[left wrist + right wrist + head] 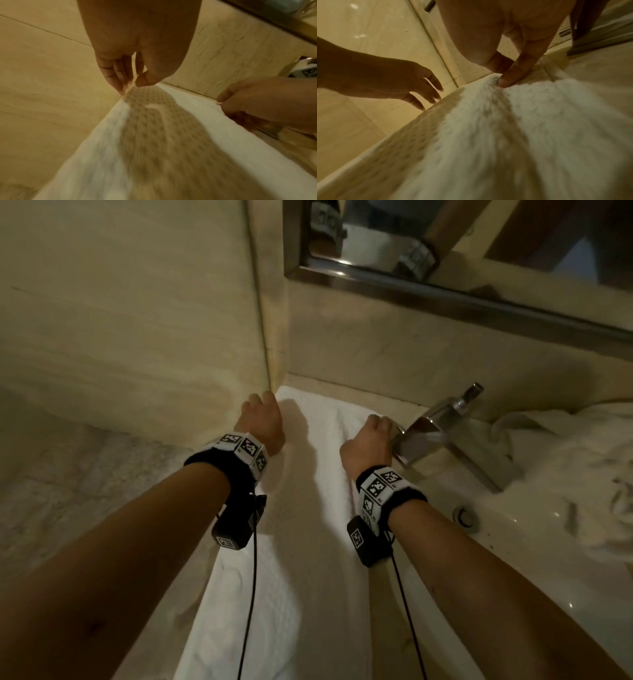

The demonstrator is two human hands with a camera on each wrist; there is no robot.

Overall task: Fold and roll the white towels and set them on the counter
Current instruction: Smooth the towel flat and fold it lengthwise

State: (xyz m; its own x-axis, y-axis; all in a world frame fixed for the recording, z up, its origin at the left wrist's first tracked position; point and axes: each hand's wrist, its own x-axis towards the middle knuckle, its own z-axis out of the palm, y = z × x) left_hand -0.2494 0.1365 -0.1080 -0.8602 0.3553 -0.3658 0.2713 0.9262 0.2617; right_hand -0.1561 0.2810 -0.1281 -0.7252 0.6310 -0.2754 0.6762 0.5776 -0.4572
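A white towel (308,508) lies as a long narrow strip on the counter, running from the front edge to the back wall. My left hand (257,404) pinches its far left corner between thumb and fingers (142,79), right beside the side wall. At the far right corner, next to the faucet, my right hand (375,421) pinches the edge with thumb and forefinger (510,78). The waffle-textured towel (154,135) is slightly lifted at both corners. In the right wrist view the towel (539,108) bunches into a crease under the pinch.
A chrome faucet (445,433) stands just right of my right hand, over the white sink (513,559). A heap of crumpled white towels (582,474) lies at the far right. A mirror (445,241) hangs above. The tiled side wall (137,302) closes the left.
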